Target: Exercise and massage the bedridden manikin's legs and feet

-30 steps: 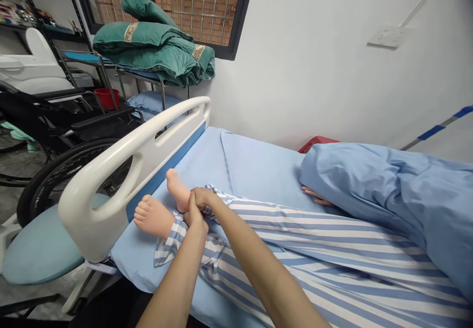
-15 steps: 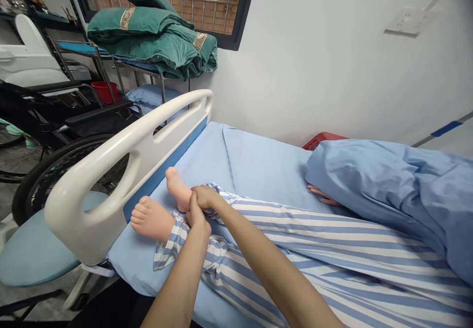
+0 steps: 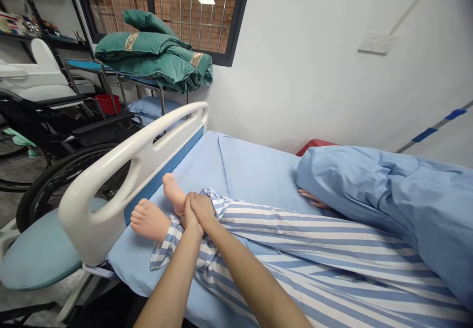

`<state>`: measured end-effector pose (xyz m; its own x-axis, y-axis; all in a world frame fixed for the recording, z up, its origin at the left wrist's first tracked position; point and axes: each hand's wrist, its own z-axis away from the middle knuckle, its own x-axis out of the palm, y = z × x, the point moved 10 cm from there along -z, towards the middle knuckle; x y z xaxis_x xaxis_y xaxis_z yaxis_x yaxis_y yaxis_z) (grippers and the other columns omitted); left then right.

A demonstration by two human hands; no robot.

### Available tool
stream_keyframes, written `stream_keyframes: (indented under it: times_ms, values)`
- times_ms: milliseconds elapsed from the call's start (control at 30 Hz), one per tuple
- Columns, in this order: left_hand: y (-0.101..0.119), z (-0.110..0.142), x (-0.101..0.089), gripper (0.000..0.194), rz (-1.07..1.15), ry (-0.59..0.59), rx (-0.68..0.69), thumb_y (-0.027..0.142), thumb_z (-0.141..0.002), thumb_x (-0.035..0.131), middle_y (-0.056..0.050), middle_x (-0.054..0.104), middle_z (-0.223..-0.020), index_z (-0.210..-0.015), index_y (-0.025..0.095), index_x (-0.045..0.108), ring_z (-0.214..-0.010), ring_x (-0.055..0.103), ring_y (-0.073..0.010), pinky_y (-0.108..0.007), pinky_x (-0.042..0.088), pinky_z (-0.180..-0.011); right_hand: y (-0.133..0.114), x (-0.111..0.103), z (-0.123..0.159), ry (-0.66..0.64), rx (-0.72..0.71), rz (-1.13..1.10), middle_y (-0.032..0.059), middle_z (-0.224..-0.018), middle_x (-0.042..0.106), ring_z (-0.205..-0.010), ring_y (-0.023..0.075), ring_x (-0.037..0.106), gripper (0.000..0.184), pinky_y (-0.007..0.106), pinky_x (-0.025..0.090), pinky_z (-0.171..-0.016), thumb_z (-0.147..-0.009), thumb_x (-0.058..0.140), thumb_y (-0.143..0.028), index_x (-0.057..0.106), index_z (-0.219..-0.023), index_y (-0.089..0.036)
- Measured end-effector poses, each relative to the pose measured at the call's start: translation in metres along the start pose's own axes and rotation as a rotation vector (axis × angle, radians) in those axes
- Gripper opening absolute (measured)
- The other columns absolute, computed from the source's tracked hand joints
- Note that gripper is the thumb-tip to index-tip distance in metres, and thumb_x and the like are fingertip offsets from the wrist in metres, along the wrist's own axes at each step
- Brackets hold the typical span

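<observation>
A manikin in blue-and-white striped trousers (image 3: 295, 224) lies on the bed, its bare feet toward the footboard. My left hand (image 3: 189, 215) and my right hand (image 3: 201, 207) are side by side, closed around the ankle of the far foot (image 3: 172, 190). Their fingertips are hidden behind the ankle and the trouser cuff. The near foot (image 3: 150, 219) rests on the sheet, toes up and untouched. A manikin hand (image 3: 314, 199) pokes out from under the light blue cover (image 3: 369, 185) at the right.
The white footboard (image 3: 136, 146) stands just past the feet. Beyond it are a black wheelchair (image 3: 66, 126) and a rack with folded green quilts (image 3: 158, 54). A red object (image 3: 318, 143) shows between bed and wall. Light blue sheet (image 3: 254, 163) stretches along the wall side.
The view dipped, then rose back. My hands have drawn closer together at the ankle, the right one now lying against the left. The far foot has hardly shifted.
</observation>
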<state>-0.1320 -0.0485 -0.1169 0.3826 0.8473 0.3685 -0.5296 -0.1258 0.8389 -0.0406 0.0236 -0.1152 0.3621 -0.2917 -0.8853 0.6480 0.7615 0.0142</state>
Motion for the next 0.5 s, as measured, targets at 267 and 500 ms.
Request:
stream_keyframes:
  times_ms: [267, 500]
  values:
    - [0.086, 0.031, -0.03, 0.035, -0.415, 0.442, 0.622, 0.044, -0.086, 0.02, -0.007, 0.039, -0.073, -0.06, 0.022, 0.025, -0.114, 0.034, -0.0275, -0.048, 0.03, -0.092, 0.027, -0.023, -0.003, 0.379, 0.22, -0.268, 0.0114, -0.102, 0.06, -0.086, 0.023, 0.058, 0.028, 0.035, 0.042, -0.073, -0.087, 0.033, -0.022, 0.046, -0.112, -0.019]
    - [0.085, 0.025, -0.033, 0.034, -0.486, 0.5, 0.635, 0.045, -0.084, 0.032, -0.003, 0.037, -0.07, -0.06, 0.022, 0.024, -0.112, 0.036, -0.0275, -0.044, 0.036, -0.087, 0.034, -0.021, -0.022, 0.233, 0.131, -0.248, 0.01, -0.095, 0.065, -0.082, 0.023, 0.061, 0.029, 0.032, 0.046, -0.068, -0.074, 0.053, -0.027, 0.058, -0.101, -0.018]
